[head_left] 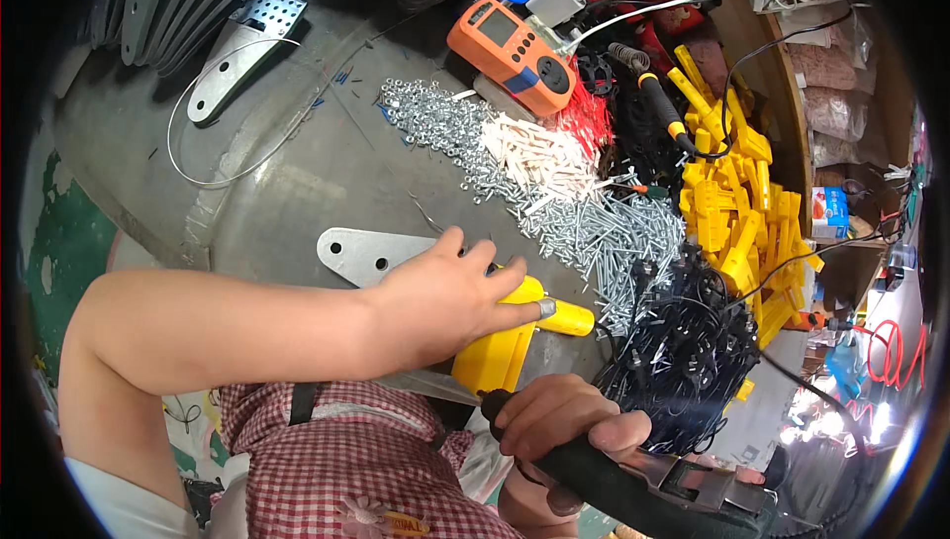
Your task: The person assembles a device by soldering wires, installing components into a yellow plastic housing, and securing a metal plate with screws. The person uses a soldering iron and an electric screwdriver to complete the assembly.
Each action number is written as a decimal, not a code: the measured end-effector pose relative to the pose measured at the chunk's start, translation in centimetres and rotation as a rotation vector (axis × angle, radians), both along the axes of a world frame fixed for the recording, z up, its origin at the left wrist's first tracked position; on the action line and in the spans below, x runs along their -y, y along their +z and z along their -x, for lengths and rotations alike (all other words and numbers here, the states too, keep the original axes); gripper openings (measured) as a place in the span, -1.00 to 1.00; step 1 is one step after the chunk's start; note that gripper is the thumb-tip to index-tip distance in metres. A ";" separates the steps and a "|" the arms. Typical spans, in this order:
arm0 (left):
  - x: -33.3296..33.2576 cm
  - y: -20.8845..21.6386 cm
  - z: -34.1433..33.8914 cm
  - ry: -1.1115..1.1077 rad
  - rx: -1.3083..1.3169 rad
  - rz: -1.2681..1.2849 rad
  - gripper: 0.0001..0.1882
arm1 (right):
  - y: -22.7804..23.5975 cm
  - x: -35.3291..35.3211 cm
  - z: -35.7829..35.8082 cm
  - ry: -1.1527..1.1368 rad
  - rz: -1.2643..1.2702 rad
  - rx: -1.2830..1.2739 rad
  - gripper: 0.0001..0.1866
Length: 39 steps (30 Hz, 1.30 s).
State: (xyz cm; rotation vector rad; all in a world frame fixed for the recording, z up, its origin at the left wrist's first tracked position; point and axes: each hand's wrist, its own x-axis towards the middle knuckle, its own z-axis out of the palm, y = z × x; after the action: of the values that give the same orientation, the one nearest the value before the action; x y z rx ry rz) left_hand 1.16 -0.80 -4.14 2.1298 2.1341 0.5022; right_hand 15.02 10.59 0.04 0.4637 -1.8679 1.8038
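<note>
My left hand [440, 301] is closed over a yellow plastic housing [495, 356], with a grey wrap on one fingertip. A yellow handle-like stub sticks out past the fingers to the right. Under that hand lies a grey metal plate [358, 254] with a rounded end and holes; its middle is hidden by the hand. Nearer to me, my right hand [554, 415] grips a black power screwdriver [643, 485]. Its dark nose points at the lower edge of the housing; whether the bit touches a screw is hidden.
Beyond my hands lie piles of nuts [426, 118], white sleeves [539, 158], screws [604, 242] and black cables [683, 361]. Yellow housings [737, 202] are heaped right, near a soldering iron [658, 103]. An orange meter [510, 54] and metal plates [163, 14] stand at the back.
</note>
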 end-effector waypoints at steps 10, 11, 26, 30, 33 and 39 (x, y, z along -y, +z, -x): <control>1.0 1.6 -1.6 0.177 -0.052 0.045 -0.33 | 1.9 3.0 -3.7 -0.345 -0.073 0.145 -0.55; 0.9 1.6 -1.6 0.158 -0.034 0.036 -0.33 | 2.5 2.8 -3.3 -0.395 -0.090 0.120 -0.51; 1.5 1.8 -0.3 -0.140 0.067 0.128 -0.55 | 0.1 -3.8 3.4 0.036 0.036 -0.025 -0.31; 1.6 0.0 -0.8 -0.187 0.201 0.015 -0.51 | 3.1 -7.3 5.0 0.524 -0.035 0.769 -0.26; 0.3 -1.1 -2.1 -0.176 0.113 -0.015 -0.55 | -7.0 -14.1 4.3 0.957 -0.151 0.353 -0.44; 1.5 -0.9 -2.0 -0.111 -0.010 -0.079 -0.53 | -1.4 -3.2 3.5 0.070 0.058 -0.031 -0.32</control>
State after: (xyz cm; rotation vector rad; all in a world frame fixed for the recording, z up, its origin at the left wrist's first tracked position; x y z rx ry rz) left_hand 3.21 -2.28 -5.05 2.2814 2.0198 0.5755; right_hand 11.50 13.77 -1.37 0.5389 -1.7940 1.8800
